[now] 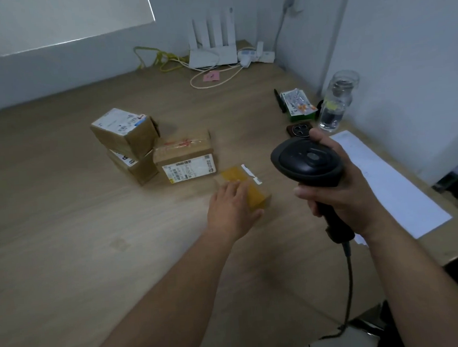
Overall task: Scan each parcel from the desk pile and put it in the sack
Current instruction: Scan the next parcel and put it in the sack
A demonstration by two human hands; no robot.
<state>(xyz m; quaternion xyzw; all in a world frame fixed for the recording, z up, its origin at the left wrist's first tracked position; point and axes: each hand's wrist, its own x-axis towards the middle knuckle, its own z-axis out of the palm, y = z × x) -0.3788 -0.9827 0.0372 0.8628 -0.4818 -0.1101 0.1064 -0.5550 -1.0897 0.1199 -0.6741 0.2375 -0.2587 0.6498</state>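
Observation:
Three brown cardboard parcels stand in a pile on the wooden desk (pixel 64 210): one (pixel 124 130) stacked on another (pixel 135 165), and a third (pixel 185 160) with a white label beside them. A small flat yellow-taped parcel (pixel 239 180) lies nearer me. My left hand (pixel 231 208) lies over its near end, thumb at its right edge, fingers around it; the image is blurred there. My right hand (pixel 338 188) grips the handle of a black barcode scanner (pixel 309 163), held above the desk right of the small parcel. No sack is visible.
A white router (pixel 212 51) with cables sits at the back wall. A glass jar (pixel 336 99), a green box with pill strips (pixel 299 106), a phone (pixel 299 128) and a white paper sheet (pixel 389 185) lie along the right side. The scanner's cable (pixel 348 286) hangs down.

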